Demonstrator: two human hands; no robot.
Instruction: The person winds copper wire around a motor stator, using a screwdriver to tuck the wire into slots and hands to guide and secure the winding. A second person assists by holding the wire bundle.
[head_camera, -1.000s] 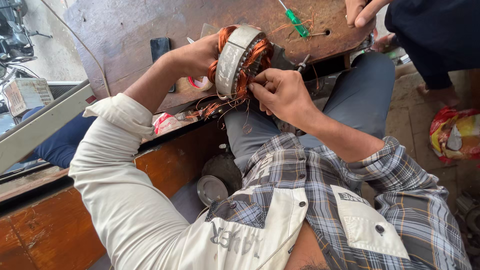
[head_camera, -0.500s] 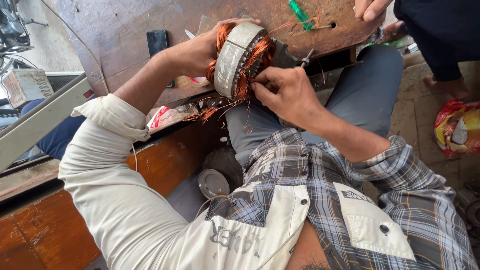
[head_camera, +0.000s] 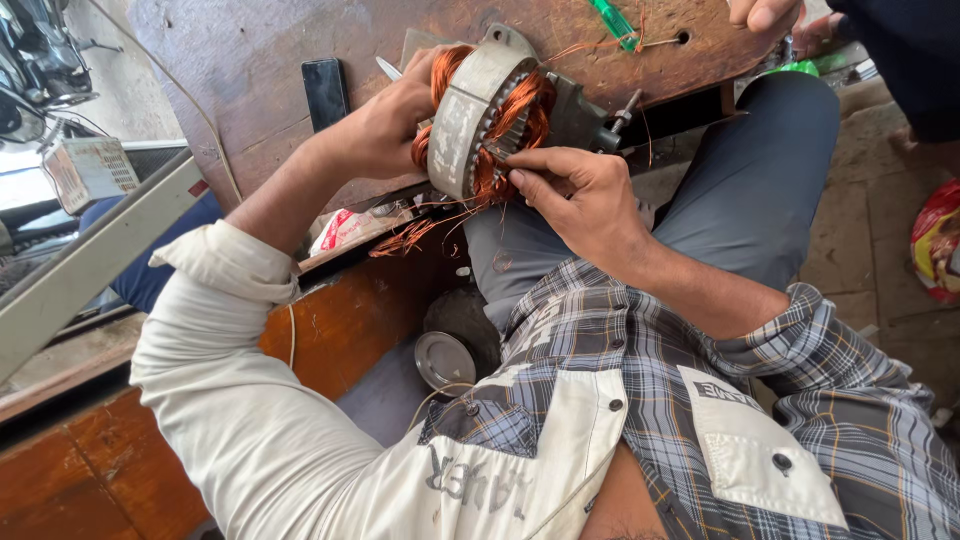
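Note:
A round grey metal motor stator (head_camera: 465, 120) wound with orange copper wire (head_camera: 515, 115) stands on edge at the front of a worn wooden workbench (head_camera: 250, 40). My left hand (head_camera: 385, 125) grips its far side and holds it upright. My right hand (head_camera: 570, 190) pinches the copper winding on the near side with fingertips pressed into the coils. Loose copper strands (head_camera: 405, 240) hang below the stator.
A black phone (head_camera: 325, 90) lies on the bench, a green-handled screwdriver (head_camera: 615, 22) farther back. Another person's hand (head_camera: 765, 12) rests at the bench's top right. A round metal lid (head_camera: 445, 360) sits below my lap. A red bag (head_camera: 935, 245) lies on the floor at right.
The view has shifted slightly; the stator and both hands stay together, with my right fingers working a little lower along the winding.

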